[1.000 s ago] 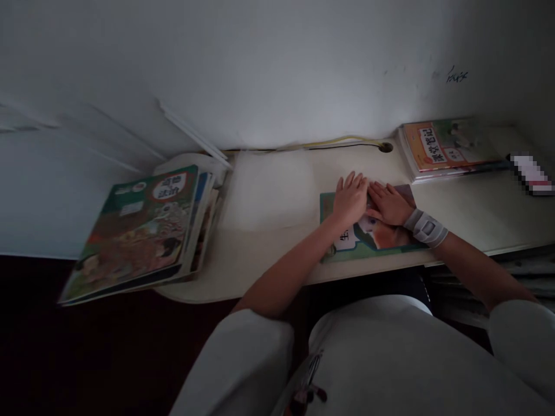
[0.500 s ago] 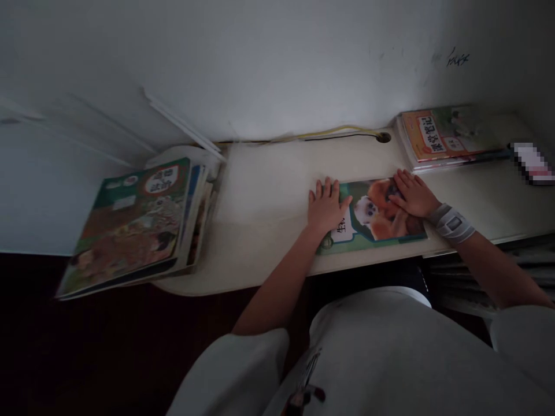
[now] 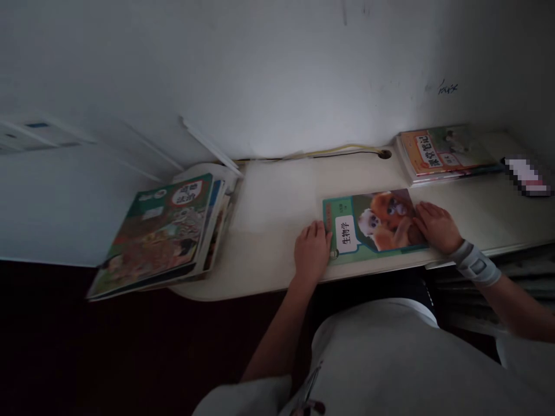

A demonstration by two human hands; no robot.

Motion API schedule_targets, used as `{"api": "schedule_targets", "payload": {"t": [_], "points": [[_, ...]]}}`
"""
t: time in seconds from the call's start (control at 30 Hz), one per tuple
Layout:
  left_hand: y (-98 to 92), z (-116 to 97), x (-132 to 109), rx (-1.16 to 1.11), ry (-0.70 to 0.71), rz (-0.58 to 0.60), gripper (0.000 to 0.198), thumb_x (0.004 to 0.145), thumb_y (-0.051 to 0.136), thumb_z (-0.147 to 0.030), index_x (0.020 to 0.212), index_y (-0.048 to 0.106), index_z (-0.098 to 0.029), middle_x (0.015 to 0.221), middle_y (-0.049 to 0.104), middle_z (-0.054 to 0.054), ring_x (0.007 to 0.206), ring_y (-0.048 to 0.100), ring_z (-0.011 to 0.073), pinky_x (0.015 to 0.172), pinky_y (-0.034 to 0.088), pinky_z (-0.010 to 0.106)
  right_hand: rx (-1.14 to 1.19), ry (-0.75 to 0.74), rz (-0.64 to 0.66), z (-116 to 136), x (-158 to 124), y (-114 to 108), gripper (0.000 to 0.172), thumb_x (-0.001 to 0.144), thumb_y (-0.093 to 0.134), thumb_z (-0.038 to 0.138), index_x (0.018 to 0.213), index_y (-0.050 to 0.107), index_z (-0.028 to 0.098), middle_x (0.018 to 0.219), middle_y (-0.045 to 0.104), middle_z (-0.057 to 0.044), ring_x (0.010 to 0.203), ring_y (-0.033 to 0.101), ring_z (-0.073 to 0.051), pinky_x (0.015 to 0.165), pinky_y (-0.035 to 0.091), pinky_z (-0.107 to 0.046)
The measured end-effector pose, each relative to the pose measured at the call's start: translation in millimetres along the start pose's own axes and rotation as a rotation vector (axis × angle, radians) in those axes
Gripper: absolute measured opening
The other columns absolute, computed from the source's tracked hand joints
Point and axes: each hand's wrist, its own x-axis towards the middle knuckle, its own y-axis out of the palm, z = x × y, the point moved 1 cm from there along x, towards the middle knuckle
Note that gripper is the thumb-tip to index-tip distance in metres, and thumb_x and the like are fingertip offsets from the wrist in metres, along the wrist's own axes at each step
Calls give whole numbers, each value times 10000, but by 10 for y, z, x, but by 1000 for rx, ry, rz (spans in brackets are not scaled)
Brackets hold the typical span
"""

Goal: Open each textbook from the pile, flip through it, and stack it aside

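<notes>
A textbook (image 3: 368, 225) with a green cover and a photo of orange and pale monkeys lies flat on the white desk (image 3: 269, 248) in front of me. My left hand (image 3: 312, 251) is at the book's left edge, its fingers together and the thumb against the side. On the opposite side my right hand (image 3: 437, 228) grips the right edge, fingertips over the cover's corner. The wrist of my right hand wears a grey band (image 3: 474, 263). Between them the book's front cover shows fully, closed.
To the left a stack of books (image 3: 160, 231) overhangs the desk's rounded end. Another pile of booklets (image 3: 446, 153) stands at the back right, with a blurred phone (image 3: 526, 176) beside it. A yellow cable (image 3: 342, 150) runs along the wall to a round hole (image 3: 384, 154).
Both hands have slid off the cover's top outward to the book's left and right edges. More of the cover shows now. The camera view has shifted slightly.
</notes>
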Motion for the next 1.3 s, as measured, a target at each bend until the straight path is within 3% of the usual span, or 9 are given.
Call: {"api": "schedule_targets", "payload": {"t": [0.17,0.4,0.47,0.57,0.67,0.77,0.9,1.07,1.3], "points": [[65,-54,-157,-64,49,-6,456,948,289,-197,1315,512,-46,1353,539,196,1278,489,260,1070,371,414,185,-50,-107,70,-245,64,410,935,334,215,1244,560,68,1185,637,-194,1097,592,-259,970,465,-419],[2,-15,-697,-17,62,-45,412,939,342,-234,1245,585,-102,1351,541,194,1259,496,308,1012,420,472,193,-55,-159,197,-745,-91,343,943,396,246,1181,610,122,1154,650,-150,1071,588,-257,933,492,-420],[-65,16,-590,-65,91,-107,399,936,363,-261,1229,592,-116,1394,496,192,1270,482,301,1021,416,453,157,-37,-134,171,-682,-146,347,936,420,272,1193,604,129,1198,625,-160,1097,572,-271,928,486,-429],[-187,-52,-129,-129,194,-179,394,945,339,-230,1253,565,-136,1398,496,156,1277,466,260,1061,377,428,105,-62,-99,151,-319,-189,381,929,433,285,1236,576,112,1345,528,-182,1212,503,-290,973,444,-436],[-238,-273,392,-129,359,3,343,938,374,-214,1161,621,-136,1206,627,138,1136,558,241,981,433,389,68,-204,6,224,110,-160,408,939,419,300,1277,548,112,1396,498,-155,1307,417,-298,1044,358,-478],[-215,-497,686,-106,423,189,305,934,408,-236,952,697,-138,997,673,124,970,616,220,874,468,342,32,-290,146,332,320,-86,430,958,387,337,1293,534,110,1382,517,-150,1288,445,-295,1037,340,-508],[-155,-627,798,-101,391,219,280,913,469,-280,898,704,-129,914,678,135,886,638,230,800,473,336,13,-264,147,391,278,9,467,969,366,353,1328,502,87,1390,507,-160,1274,465,-276,1044,335,-467],[-134,-652,925,-136,332,277,398,916,445,-415,823,701,-125,886,682,162,878,645,265,771,472,359,18,-248,77,380,200,76,465,970,357,344,1325,510,85,1396,500,-161,1296,441,-272,1062,308,-453],[-174,-662,969,-267,281,354,330,888,481,-376,725,658,-150,792,677,133,855,640,259,774,438,349,72,-228,52,381,197,82,473,968,344,354,1324,516,94,1385,513,-157,1287,450,-272,1068,307,-451]]}}
